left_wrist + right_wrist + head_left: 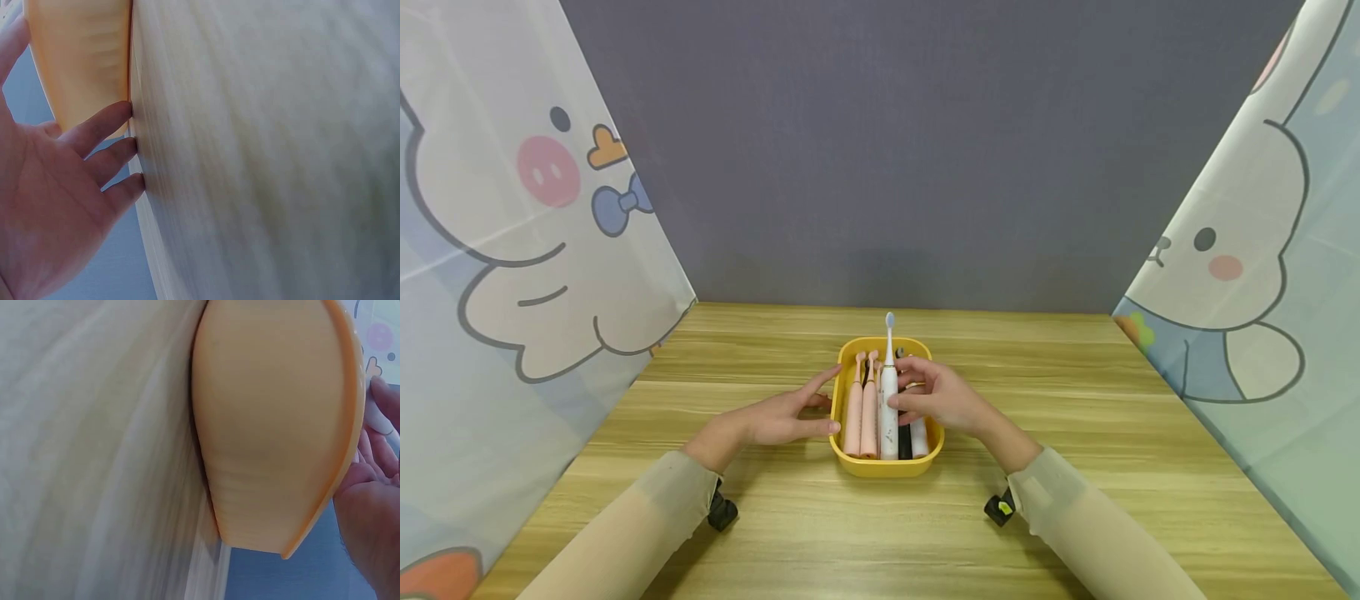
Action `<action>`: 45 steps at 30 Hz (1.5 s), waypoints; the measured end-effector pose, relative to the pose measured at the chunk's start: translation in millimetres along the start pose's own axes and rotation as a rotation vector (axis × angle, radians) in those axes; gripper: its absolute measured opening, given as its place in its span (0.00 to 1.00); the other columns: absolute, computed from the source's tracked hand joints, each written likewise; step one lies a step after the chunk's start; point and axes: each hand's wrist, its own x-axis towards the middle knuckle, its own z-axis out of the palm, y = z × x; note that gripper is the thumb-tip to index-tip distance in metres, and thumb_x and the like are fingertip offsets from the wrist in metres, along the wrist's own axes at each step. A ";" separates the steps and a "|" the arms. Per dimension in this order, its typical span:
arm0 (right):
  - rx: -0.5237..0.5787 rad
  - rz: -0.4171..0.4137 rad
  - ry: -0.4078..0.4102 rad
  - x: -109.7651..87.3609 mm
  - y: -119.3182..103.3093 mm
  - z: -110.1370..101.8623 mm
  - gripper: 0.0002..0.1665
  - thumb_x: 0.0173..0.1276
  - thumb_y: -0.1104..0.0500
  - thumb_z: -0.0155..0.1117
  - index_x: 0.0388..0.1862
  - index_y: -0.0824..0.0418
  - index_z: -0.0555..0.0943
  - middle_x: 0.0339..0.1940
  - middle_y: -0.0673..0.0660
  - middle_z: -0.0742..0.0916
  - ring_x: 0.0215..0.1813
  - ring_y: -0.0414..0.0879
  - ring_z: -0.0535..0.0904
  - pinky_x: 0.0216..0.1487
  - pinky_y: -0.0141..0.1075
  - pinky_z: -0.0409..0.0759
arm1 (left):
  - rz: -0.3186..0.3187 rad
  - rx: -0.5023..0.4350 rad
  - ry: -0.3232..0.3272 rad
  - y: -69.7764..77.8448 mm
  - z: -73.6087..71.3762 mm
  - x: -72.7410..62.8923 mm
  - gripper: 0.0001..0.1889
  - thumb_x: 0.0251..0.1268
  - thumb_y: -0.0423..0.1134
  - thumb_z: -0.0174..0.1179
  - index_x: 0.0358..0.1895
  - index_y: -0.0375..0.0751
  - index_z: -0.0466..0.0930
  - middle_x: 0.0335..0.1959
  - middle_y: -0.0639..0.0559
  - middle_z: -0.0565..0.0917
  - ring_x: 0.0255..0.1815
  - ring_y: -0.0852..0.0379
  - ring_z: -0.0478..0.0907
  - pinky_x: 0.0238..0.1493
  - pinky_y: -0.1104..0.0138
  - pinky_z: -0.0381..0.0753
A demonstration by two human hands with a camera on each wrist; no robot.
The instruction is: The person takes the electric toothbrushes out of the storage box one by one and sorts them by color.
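Note:
A yellow plastic bin (886, 469) stands on the table with several electric toothbrushes in it. My right hand (949, 400) reaches over the bin's right side and pinches a white electric toothbrush (889, 425) by its handle, thumb toward me. That toothbrush is upright, its head above the far rim. Left of it lean two pink toothbrushes (853, 421); to its right a black toothbrush (906, 442) and a white handle (919, 440) are partly hidden by my hand. At the bin's left wall is my left hand (56, 194), fingers extended, fingertips down at the tabletop in the left wrist view.
The wood-grain table (760, 517) runs back to a dark grey panel (895, 158). Cartoon-printed cloths hang along both sides, a left cloth (497, 217) and a right cloth (1247, 275). A black wrist camera (722, 510) sits under each cuff.

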 end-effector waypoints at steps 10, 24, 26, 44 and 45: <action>0.002 -0.063 0.051 -2.5 -0.7 3.6 0.35 0.78 0.65 0.71 0.78 0.72 0.71 0.59 0.68 0.86 0.48 0.46 0.90 0.49 0.49 0.94 | -0.003 0.016 0.011 -0.8 0.7 0.1 0.54 0.78 0.68 0.62 0.93 0.64 0.34 0.82 0.36 0.74 0.85 0.31 0.67 0.84 0.30 0.57; -0.053 -0.125 0.150 -0.4 -10.7 -4.5 0.29 0.78 0.69 0.69 0.75 0.72 0.75 0.63 0.73 0.85 0.52 0.44 0.89 0.51 0.44 0.94 | -0.016 0.017 0.018 -0.6 1.9 0.3 0.54 0.77 0.69 0.62 0.93 0.66 0.35 0.82 0.36 0.73 0.85 0.31 0.67 0.84 0.30 0.57; -0.060 -0.123 0.159 -0.1 -11.4 -6.5 0.30 0.78 0.68 0.69 0.75 0.72 0.75 0.63 0.72 0.86 0.53 0.45 0.89 0.51 0.44 0.94 | -0.018 0.012 0.019 -0.7 2.0 0.5 0.55 0.77 0.69 0.62 0.93 0.66 0.34 0.83 0.36 0.73 0.85 0.31 0.66 0.85 0.30 0.56; -0.109 -0.163 0.252 2.6 -18.6 -32.3 0.30 0.80 0.67 0.69 0.77 0.72 0.75 0.62 0.72 0.86 0.54 0.45 0.89 0.55 0.45 0.93 | -0.023 0.009 0.011 1.2 1.3 -1.7 0.54 0.77 0.69 0.62 0.92 0.69 0.34 0.84 0.38 0.72 0.86 0.32 0.66 0.85 0.31 0.56; -0.109 -0.168 0.260 2.6 -18.7 -33.6 0.30 0.80 0.67 0.69 0.77 0.72 0.75 0.62 0.73 0.86 0.53 0.43 0.89 0.55 0.44 0.93 | -0.023 0.010 0.009 1.3 1.2 -1.8 0.54 0.77 0.69 0.62 0.92 0.69 0.34 0.84 0.38 0.71 0.86 0.32 0.65 0.85 0.31 0.56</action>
